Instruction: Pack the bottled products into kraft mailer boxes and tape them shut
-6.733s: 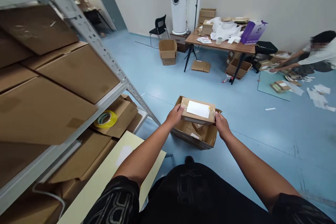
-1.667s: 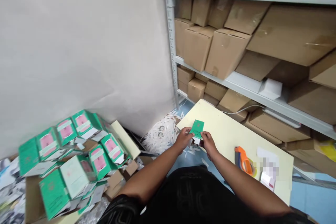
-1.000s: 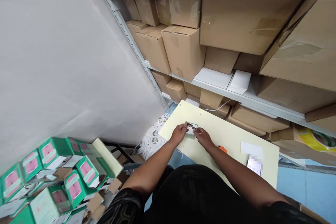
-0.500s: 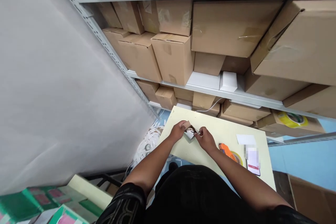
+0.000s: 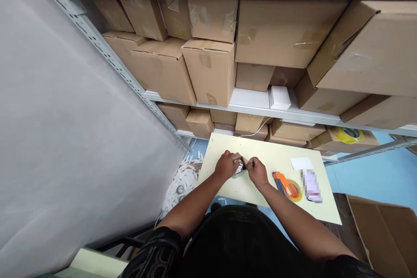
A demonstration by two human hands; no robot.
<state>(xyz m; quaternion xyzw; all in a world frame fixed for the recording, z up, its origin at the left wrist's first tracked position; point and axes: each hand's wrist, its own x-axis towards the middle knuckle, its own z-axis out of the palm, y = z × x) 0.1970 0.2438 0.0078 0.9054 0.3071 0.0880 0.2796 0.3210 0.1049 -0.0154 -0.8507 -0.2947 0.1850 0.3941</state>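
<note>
Both my hands meet over the pale yellow board (image 5: 228,186) in front of me. My left hand (image 5: 226,164) and my right hand (image 5: 256,170) are closed on a small box (image 5: 239,167), brown on one flap and pale inside, which rests low on the board. Most of the box is hidden by my fingers. An orange tape dispenser (image 5: 286,185) with yellowish tape lies on the board just right of my right hand. A white slip (image 5: 301,163) and a printed label (image 5: 311,185) lie further right.
A grey metal rack (image 5: 228,108) stacked with brown cartons (image 5: 208,69) rises right behind the board. A yellow tape roll (image 5: 347,134) sits on a low carton at right. White paper scraps (image 5: 182,178) litter the blue floor at left. An open carton (image 5: 381,230) stands at the lower right. A white wall is at left.
My view swung from the open floor to the corner by the rack. The labelled carton is gone from my hands; they took a small green box, brought it onto the board and keep working it there.
</note>
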